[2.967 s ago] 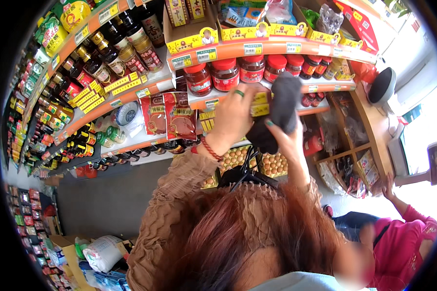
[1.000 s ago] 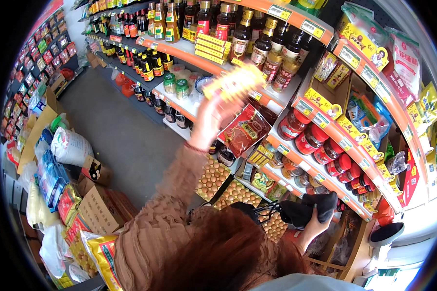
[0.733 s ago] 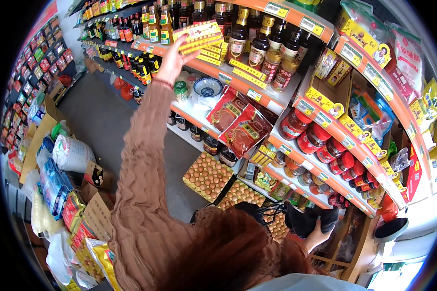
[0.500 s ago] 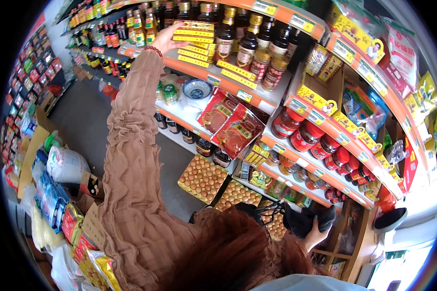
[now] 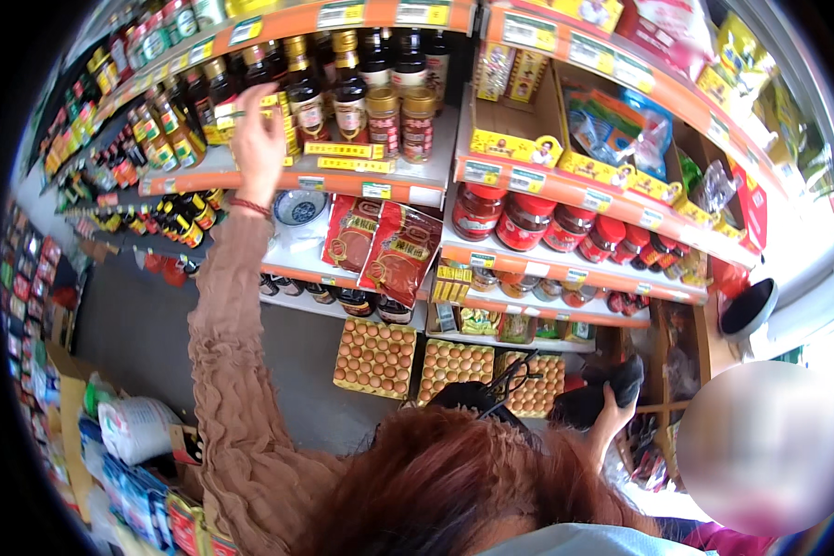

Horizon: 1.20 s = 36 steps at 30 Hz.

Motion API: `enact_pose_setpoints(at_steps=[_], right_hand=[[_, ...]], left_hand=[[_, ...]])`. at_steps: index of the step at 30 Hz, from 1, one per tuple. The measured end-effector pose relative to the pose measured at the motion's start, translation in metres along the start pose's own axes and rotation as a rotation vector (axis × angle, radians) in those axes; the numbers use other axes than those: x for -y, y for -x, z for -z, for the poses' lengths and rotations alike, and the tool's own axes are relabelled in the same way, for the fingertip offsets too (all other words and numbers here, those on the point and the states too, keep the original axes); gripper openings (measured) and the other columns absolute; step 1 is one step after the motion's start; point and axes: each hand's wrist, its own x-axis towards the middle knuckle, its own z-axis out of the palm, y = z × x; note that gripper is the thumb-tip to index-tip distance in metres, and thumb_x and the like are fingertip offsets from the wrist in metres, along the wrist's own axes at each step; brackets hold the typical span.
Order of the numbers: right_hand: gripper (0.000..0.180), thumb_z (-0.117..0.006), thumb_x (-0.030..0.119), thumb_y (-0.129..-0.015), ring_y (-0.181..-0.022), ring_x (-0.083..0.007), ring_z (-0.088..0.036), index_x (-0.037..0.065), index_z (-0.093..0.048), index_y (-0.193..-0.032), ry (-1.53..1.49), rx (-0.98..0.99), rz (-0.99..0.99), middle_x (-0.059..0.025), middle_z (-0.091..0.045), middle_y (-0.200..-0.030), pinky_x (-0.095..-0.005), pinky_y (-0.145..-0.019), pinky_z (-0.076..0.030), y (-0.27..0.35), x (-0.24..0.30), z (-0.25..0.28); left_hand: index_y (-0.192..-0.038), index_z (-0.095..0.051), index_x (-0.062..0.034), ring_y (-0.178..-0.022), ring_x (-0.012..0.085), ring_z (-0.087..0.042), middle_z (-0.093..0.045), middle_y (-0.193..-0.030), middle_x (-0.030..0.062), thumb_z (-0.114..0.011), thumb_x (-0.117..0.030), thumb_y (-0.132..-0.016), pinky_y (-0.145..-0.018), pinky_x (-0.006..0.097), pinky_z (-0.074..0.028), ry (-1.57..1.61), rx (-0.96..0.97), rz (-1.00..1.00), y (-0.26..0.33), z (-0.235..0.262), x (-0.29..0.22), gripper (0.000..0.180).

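My left hand (image 5: 259, 148), with a red bead bracelet at the wrist, reaches up to a shelf of bottles. Its curled fingers are at a stack of small yellow boxes (image 5: 289, 125), partly hidden behind the hand. Dark sauce bottles (image 5: 306, 100) stand just behind and to the right, beside two red-brown jars (image 5: 417, 125) with gold lids. Two more flat yellow boxes (image 5: 354, 165) lie along the shelf front. Low at the right, my right hand (image 5: 610, 415) is closed around a black soft item (image 5: 595, 394) whose kind I cannot make out.
Below hang red packets (image 5: 398, 255) beside a blue-patterned bowl (image 5: 300, 208). Red-lidded jars (image 5: 528, 221) line the right shelves. Egg trays (image 5: 376, 357) sit low in front. Sacks (image 5: 139, 429) stand at left. Another person (image 5: 769, 449) is close at right.
The view has turned, so the shelves sit straighter and further left. My left hand remains at the yellow boxes; my right still holds the black item. Another person has appeared at the right.
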Motion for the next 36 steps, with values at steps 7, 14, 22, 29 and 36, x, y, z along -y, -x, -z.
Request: enact_pose_setpoints(at_steps=[7,14,22,29,36], right_hand=[[0.046,-0.065,-0.004,-0.069,-0.096,-0.0174,-0.054,-0.004,-0.054,-0.114,0.087,-0.072,0.006,-0.0082,-0.06,-0.104,-0.0287,-0.089,-0.039,-0.001,-0.001,0.019],[0.047,-0.064,-0.005,-0.068,-0.096,-0.0176,-0.055,-0.005,-0.054,-0.114,0.03,-0.271,-0.035,-0.0087,-0.06,-0.104,-0.029,-0.09,-0.039,0.018,-0.021,0.063],[0.045,-0.061,-0.007,-0.069,-0.096,-0.0196,-0.056,-0.004,-0.054,-0.113,-0.04,-0.499,-0.097,-0.009,-0.06,-0.104,-0.0296,-0.089,-0.041,0.061,-0.028,0.116],[0.042,-0.062,-0.006,-0.067,-0.089,-0.0175,-0.058,-0.002,-0.056,-0.109,0.049,-0.565,-0.155,-0.0063,-0.063,-0.097,-0.029,-0.084,-0.044,0.062,-0.025,0.124],[0.048,-0.065,-0.003,-0.066,-0.093,-0.0159,-0.058,-0.001,-0.054,-0.113,0.074,-0.517,-0.092,-0.0078,-0.063,-0.099,-0.029,-0.086,-0.043,0.048,-0.009,0.108]], left_hand=[[-0.101,-0.061,-0.0074,-0.092,0.0232,-0.059,-0.061,-0.104,0.0083,-0.056,-0.01,-0.083,-0.08,0.035,-0.048,0.26,0.373,-0.632,-0.006,-0.098,-0.153,0.019],[-0.119,-0.05,-0.0042,-0.102,0.0341,-0.055,-0.06,-0.106,0.0193,-0.052,-0.017,-0.083,-0.089,0.042,-0.043,0.096,0.675,-0.461,-0.062,-0.23,-0.158,0.038],[-0.124,-0.045,-0.0038,-0.102,0.0376,-0.053,-0.056,-0.11,0.0226,-0.058,-0.007,-0.077,-0.087,0.044,-0.042,-0.009,0.852,-0.394,-0.075,-0.274,-0.145,0.049],[-0.127,-0.042,-0.0037,-0.102,0.0382,-0.053,-0.055,-0.111,0.0235,-0.059,-0.004,-0.075,-0.087,0.045,-0.043,0.014,0.768,-0.566,-0.088,-0.323,-0.101,0.054],[-0.13,-0.035,0.0016,-0.113,0.0379,-0.046,-0.043,-0.127,0.0254,-0.067,0.003,-0.068,-0.093,0.039,-0.04,-0.029,0.643,-0.689,-0.083,-0.345,-0.109,0.07]])
